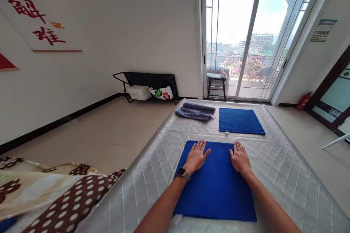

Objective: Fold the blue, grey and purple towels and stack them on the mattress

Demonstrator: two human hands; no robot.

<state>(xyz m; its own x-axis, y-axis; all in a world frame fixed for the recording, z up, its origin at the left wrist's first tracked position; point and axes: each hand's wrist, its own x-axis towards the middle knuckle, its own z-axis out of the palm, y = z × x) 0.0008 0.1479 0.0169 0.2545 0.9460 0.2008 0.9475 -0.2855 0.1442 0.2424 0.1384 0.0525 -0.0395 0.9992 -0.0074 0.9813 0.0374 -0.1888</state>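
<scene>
A bright blue cloth (216, 182), spread flat, lies on the quilted grey mattress (147, 185) in front of me. My left hand (196, 156) rests flat near its far left corner, fingers stretched out and thumb apart; a watch (183, 173) is on that wrist. At the far right corner my right hand (240, 157) lies flat too, its outer side at the cloth's edge. Neither hand grips anything. A small white tag (178, 219) sticks out at the near left corner of the cloth.
Beyond the cloth lie a folded grey towel (195, 111) and a second blue cloth (240, 121). A patterned blanket (62, 196) is at the lower left. By the wall stands a black rack (149, 79) with a white box (139, 92). Sliding glass doors (232, 25) are ahead.
</scene>
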